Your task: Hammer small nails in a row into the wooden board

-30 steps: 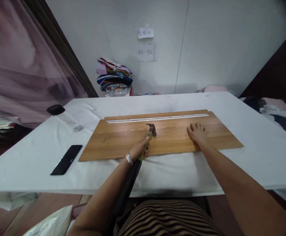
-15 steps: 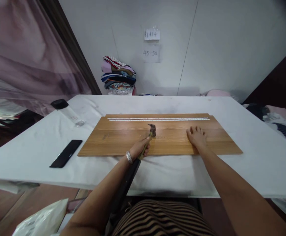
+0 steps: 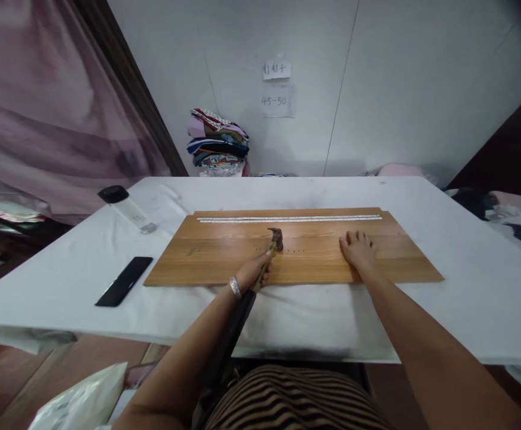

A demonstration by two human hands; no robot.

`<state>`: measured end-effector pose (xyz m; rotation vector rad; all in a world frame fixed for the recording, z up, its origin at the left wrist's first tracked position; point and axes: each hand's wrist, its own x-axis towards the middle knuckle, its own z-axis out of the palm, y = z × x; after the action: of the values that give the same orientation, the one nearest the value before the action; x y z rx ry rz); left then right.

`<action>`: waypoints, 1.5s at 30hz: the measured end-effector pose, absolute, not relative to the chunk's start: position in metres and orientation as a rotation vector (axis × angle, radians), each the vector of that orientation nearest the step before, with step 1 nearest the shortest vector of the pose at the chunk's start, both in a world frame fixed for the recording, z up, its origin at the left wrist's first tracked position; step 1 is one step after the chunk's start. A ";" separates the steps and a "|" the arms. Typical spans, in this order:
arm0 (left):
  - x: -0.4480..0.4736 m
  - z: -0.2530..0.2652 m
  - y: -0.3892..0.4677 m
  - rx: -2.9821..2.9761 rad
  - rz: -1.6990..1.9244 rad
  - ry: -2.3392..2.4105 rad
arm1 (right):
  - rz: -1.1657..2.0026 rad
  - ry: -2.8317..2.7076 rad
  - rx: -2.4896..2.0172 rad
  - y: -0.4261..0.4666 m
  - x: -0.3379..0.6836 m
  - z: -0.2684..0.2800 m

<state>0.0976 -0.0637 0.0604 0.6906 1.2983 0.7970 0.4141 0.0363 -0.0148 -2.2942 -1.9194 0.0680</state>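
Observation:
My left hand (image 3: 254, 270) is closed round the handle of a claw hammer (image 3: 276, 240), close below its head. The rest of the long dark handle runs back under my forearm. The hammer's head is over the middle of a wooden board (image 3: 224, 251), at a row of small dark marks, possibly nails or holes; whether it touches them I cannot tell. Farther right, my right hand (image 3: 359, 249) lies on the board with its fingers spread and nothing in it. A white measuring tape or strip (image 3: 290, 219) stretches along the board's far side.
The board rests on a table with a white cloth (image 3: 189, 316). To its left lie a black phone-like slab (image 3: 125, 281) and a clear bottle with a black lid (image 3: 128, 209). Folded clothes (image 3: 218, 143) are stacked behind the table, against the wall.
The camera view has shifted slightly, so everything on the table appears a little displaced. Both hands and the hammer keep nearly the same places on the board.

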 end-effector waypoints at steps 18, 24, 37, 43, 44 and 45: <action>0.099 0.059 -0.060 0.725 0.791 1.309 | 0.071 -1.933 -2.293 0.035 0.414 -0.011; 0.102 0.064 -0.060 0.710 0.792 1.317 | 0.087 -1.919 -2.297 0.036 0.414 -0.012; 0.103 0.061 -0.060 0.710 0.823 1.280 | 0.060 -1.912 -2.300 0.035 0.413 -0.013; 0.104 0.056 -0.060 0.706 0.823 1.272 | 0.059 -1.912 -2.303 0.036 0.413 -0.013; 0.104 0.055 -0.060 0.704 0.823 1.272 | 0.061 -1.912 -2.303 0.036 0.414 -0.014; 0.104 0.055 -0.059 0.702 0.825 1.271 | 0.066 -1.914 -2.303 0.036 0.414 -0.014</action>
<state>0.1039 -0.0595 0.0552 0.7018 1.2708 0.8248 0.4139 0.0364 -0.0137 -2.3029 -1.9137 0.0658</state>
